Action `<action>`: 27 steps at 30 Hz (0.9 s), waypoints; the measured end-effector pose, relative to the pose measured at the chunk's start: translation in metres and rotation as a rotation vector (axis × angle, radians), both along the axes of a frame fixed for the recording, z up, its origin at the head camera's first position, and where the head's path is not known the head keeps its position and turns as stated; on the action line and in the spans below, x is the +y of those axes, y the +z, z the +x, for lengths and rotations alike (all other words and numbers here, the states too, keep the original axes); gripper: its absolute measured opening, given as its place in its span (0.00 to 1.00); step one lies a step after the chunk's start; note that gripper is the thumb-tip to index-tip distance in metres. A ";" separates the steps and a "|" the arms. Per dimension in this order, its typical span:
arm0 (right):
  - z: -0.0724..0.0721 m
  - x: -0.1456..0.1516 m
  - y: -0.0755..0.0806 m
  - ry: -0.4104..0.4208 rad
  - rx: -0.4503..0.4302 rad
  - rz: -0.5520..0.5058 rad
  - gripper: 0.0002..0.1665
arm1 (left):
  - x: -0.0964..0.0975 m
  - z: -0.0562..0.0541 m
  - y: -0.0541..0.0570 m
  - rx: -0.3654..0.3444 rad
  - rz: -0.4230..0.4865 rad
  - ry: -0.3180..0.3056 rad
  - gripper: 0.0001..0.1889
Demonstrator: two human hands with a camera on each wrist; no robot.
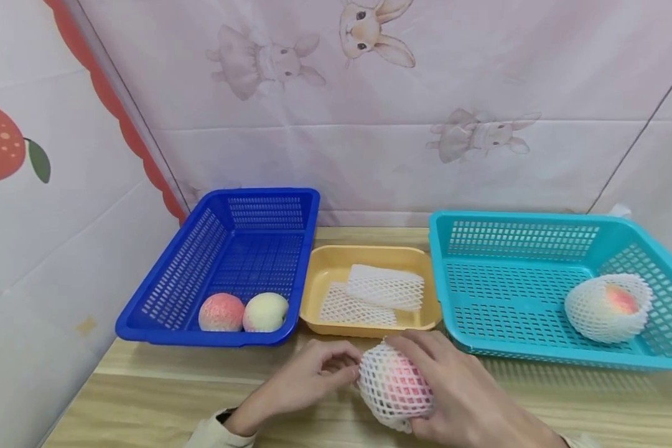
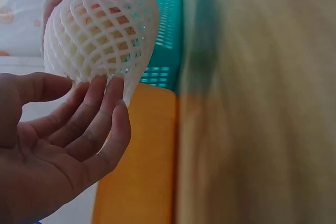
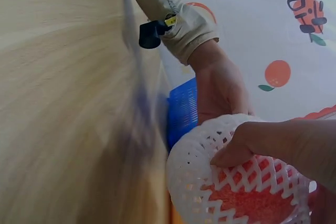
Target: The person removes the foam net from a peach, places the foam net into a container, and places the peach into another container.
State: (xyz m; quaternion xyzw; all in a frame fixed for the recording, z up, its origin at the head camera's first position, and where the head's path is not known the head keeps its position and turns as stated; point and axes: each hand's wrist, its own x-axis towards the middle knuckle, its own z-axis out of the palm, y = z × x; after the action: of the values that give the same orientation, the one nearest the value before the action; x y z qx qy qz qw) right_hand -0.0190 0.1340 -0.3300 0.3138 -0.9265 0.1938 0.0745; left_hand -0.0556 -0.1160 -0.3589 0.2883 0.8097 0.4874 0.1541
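A peach (image 1: 404, 387) in a white foam fruit net (image 1: 376, 376) is held over the table's front by my right hand (image 1: 453, 389), its fingers curled round the far side and thumb on the near side. Pink skin shows through the mesh, and the right wrist view has the thumb pressing on the net (image 3: 191, 166). From the left, my left hand (image 1: 313, 376) pinches the net's edge between thumb and fingertips. The left wrist view shows those fingertips (image 2: 97, 80) at the mesh, with the net's loose end flaring out beside them.
Two bare peaches (image 1: 221, 312) lie in the near end of the blue basket (image 1: 124, 326) at left. Flat foam nets (image 1: 386, 286) lie in the yellow tray (image 1: 308, 320) in the middle. The teal basket (image 1: 442, 274) at right holds a netted peach (image 1: 607, 308).
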 end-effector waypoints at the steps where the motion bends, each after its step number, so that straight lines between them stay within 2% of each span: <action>1: 0.000 0.000 -0.002 0.006 -0.024 0.004 0.58 | -0.001 0.001 -0.002 -0.007 -0.004 -0.009 0.08; 9: -0.005 -0.002 -0.014 0.066 -0.277 0.061 0.56 | -0.003 0.006 -0.012 -0.115 -0.022 -0.055 0.09; 15: -0.007 0.001 -0.027 0.165 -0.294 0.041 0.53 | -0.001 0.006 -0.017 -0.141 -0.045 -0.094 0.14; 19: -0.008 0.004 -0.029 0.134 -0.389 0.028 0.55 | -0.001 0.006 -0.019 -0.147 -0.054 -0.112 0.22; 22: -0.009 0.009 -0.030 0.084 -0.395 -0.006 0.58 | -0.001 0.005 -0.021 -0.157 -0.036 -0.123 0.27; 27: -0.010 0.019 -0.033 0.029 -0.287 -0.089 0.56 | 0.000 0.005 -0.024 -0.139 0.019 -0.093 0.32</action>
State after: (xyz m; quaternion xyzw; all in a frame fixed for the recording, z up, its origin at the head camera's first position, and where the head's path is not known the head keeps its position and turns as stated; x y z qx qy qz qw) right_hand -0.0293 0.1530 -0.3632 0.2927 -0.9134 0.2788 -0.0474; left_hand -0.0504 -0.1158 -0.3829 0.2925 0.7782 0.5060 0.2298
